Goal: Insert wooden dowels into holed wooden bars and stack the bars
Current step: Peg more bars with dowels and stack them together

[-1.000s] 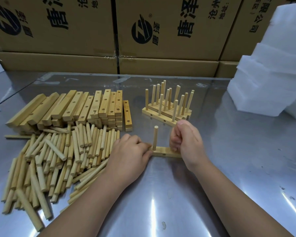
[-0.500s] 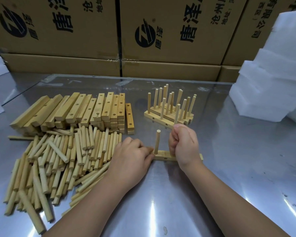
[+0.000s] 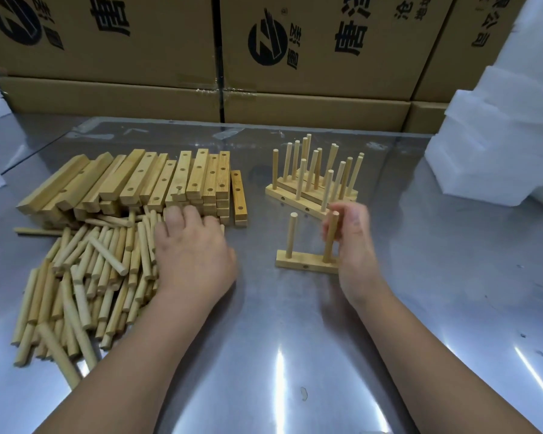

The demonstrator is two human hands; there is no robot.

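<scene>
Dowels (image 3: 292, 236): two stand in the bar (image 3: 304, 265) at your right hand (image 3: 355, 242), which curls round the second. Your left hand (image 3: 192, 255) lies on the loose pile (image 3: 85, 277), and I cannot tell whether it holds anything. Finished bars (image 3: 295, 191) sit stacked just beyond your right hand, and many bare bars (image 3: 157, 180) await beyond your left.

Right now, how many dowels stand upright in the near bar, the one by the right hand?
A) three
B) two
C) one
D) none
B: the near bar holds a left dowel and a right dowel, both upright, the second just beside the right hand.
</scene>
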